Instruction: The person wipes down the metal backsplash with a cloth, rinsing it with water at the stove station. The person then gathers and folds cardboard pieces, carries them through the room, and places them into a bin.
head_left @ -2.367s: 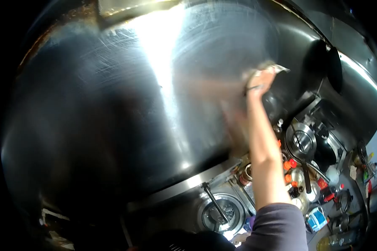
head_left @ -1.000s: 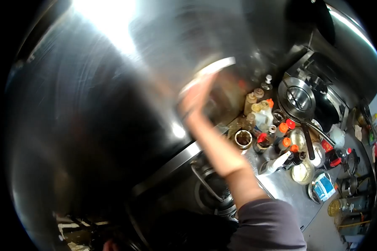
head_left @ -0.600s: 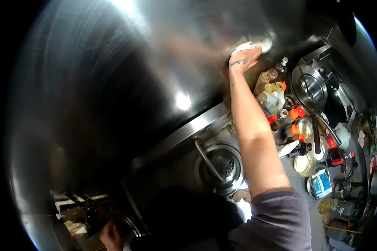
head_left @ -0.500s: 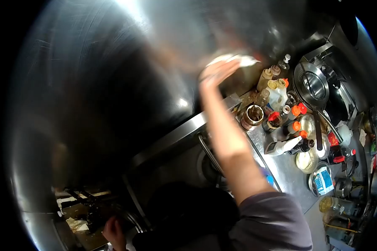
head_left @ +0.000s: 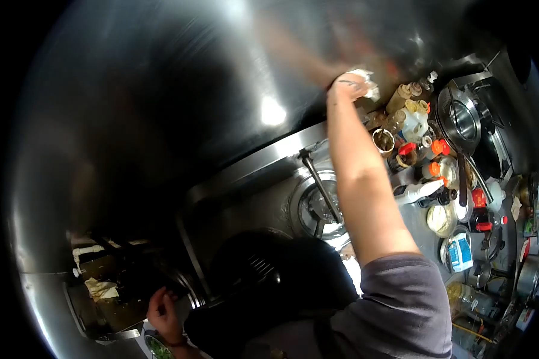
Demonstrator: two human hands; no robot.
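My right hand (head_left: 350, 87) is stretched far forward on a bare arm. It presses a crumpled white cloth (head_left: 371, 85) against the steel wall panel (head_left: 221, 90), just left of some squeeze bottles (head_left: 399, 97). Its fingers are closed over the cloth and partly hidden. Low on the left, my left hand (head_left: 163, 314) hangs in the air with loosely curled fingers slightly apart, nothing visible in them. Beneath my right forearm lies a round metal basin (head_left: 299, 206) with a dark bar (head_left: 321, 186) across it.
Right of my arm, a steel counter is crowded with sauce bottles, an open jar (head_left: 383, 140), a white spray bottle (head_left: 419, 191), bowls and a strainer pan (head_left: 463, 122). A soiled board with a crumpled wipe (head_left: 102, 289) lies left. A bowl of greens (head_left: 157, 347) is below my left hand.
My right hand has slid the cloth to the right along the wall, nearer the bottles. The view has shifted, showing more of the basin. My left hand stays low at the left.
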